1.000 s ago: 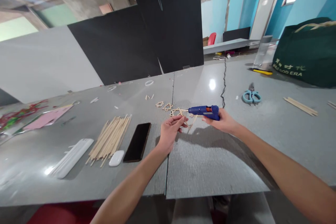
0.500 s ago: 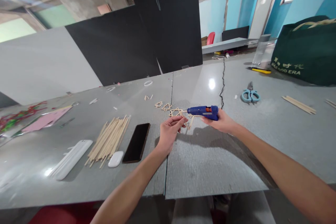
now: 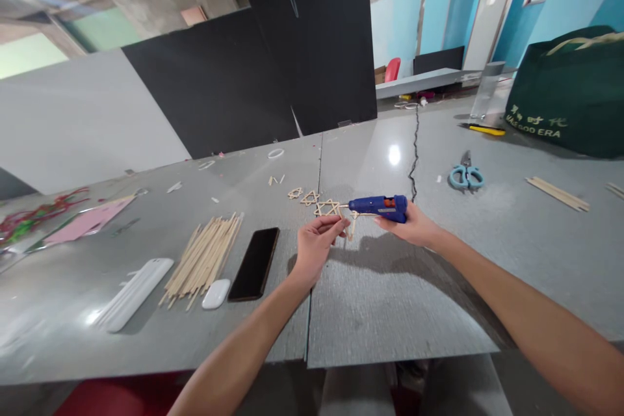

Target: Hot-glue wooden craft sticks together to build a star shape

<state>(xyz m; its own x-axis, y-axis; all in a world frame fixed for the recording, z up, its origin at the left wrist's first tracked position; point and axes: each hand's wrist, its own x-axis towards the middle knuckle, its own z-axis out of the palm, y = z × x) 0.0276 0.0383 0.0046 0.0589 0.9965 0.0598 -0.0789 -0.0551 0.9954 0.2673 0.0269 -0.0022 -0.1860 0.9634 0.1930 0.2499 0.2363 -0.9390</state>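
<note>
My right hand (image 3: 414, 224) grips a blue glue gun (image 3: 377, 206), its nozzle pointing left over the table. Just below the nozzle, my left hand (image 3: 319, 240) pinches a small wooden stick piece (image 3: 351, 229) between thumb and fingers; how the pieces join there is too small to tell. Behind my left fingertips lies a star made of sticks (image 3: 326, 208). Two smaller stick stars, a middle one (image 3: 310, 197) and the smallest (image 3: 295, 194), run off to its left in a row.
Left of my left hand are a black phone (image 3: 254, 264), a white case (image 3: 216, 294), a pile of sticks (image 3: 202, 259) and a white holder (image 3: 139, 292). Scissors (image 3: 467, 173), a yellow cutter (image 3: 485, 130), more sticks (image 3: 557, 194) and a green bag (image 3: 565, 97) are on the right.
The view has shifted very slightly. Both hands keep nearly the same place, with the nozzle still by my left fingertips; the stick pieces there have turned a little.
</note>
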